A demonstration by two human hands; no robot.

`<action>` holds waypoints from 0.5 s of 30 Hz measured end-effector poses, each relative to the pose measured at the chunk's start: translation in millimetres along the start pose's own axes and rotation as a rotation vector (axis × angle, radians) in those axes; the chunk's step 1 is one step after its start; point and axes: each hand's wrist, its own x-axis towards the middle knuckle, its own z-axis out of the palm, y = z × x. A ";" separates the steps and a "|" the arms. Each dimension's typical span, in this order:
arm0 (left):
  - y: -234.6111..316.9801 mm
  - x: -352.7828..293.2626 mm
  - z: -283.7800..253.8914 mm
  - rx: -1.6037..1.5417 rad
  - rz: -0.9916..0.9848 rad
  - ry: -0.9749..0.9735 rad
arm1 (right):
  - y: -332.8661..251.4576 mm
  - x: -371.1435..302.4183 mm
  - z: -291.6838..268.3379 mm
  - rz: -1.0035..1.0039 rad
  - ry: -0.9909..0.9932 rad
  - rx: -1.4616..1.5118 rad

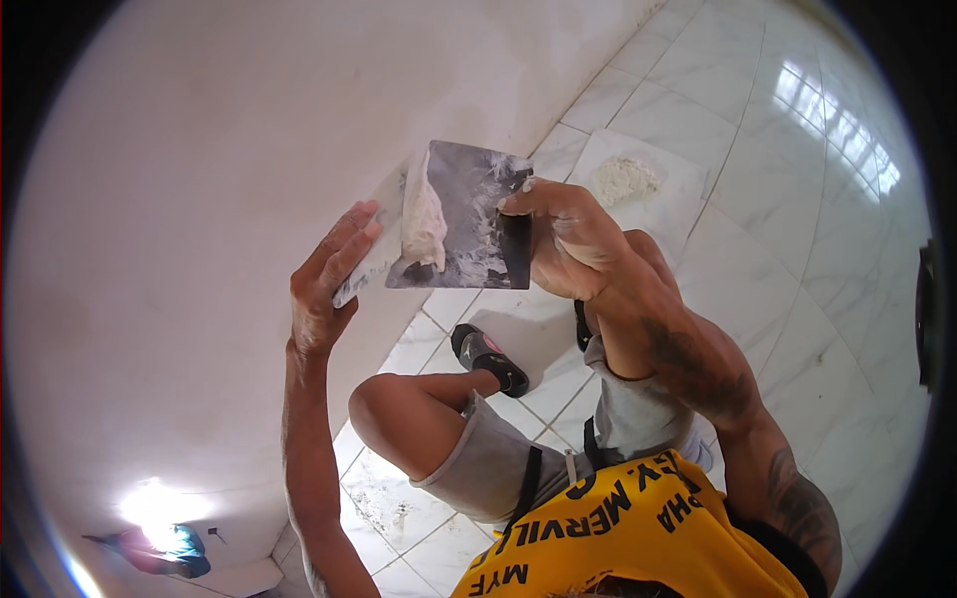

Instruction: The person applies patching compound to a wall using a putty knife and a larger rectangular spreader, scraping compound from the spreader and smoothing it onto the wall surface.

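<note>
My right hand (576, 234) grips a dark, roughly square flat plate (477, 204) by its right edge, thumb on top. White smears cover much of this plate, and a thick ridge of white paste (427, 227) lies along its left side. In my left hand (331, 267) is a pale, white-smeared flat plate (377, 254), held tilted with the fingers over its outer side. Its inner edge meets or lies very near the paste edge of the dark plate. Both plates are raised in front of a pale wall (199, 199).
A heap of white paste (626, 179) rests on a white slab (683, 164) on the marbled tile floor (778, 259). My bent legs and a sandalled foot (488, 359) are below the plates. Bundled coloured cloth (164, 550) shows near a bright light at lower left.
</note>
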 end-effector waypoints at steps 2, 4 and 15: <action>-3.5 -6.0 0.8 0.037 -0.027 -0.009 | -4.5 0.3 -2.5 0.014 -0.046 0.017; -8.9 -19.4 2.8 0.138 -0.140 -0.069 | -11.0 1.7 0.1 0.008 -0.029 0.007; -89.3 -148.6 76.9 -0.242 -0.920 0.199 | -67.8 105.3 -102.7 0.085 0.425 -0.510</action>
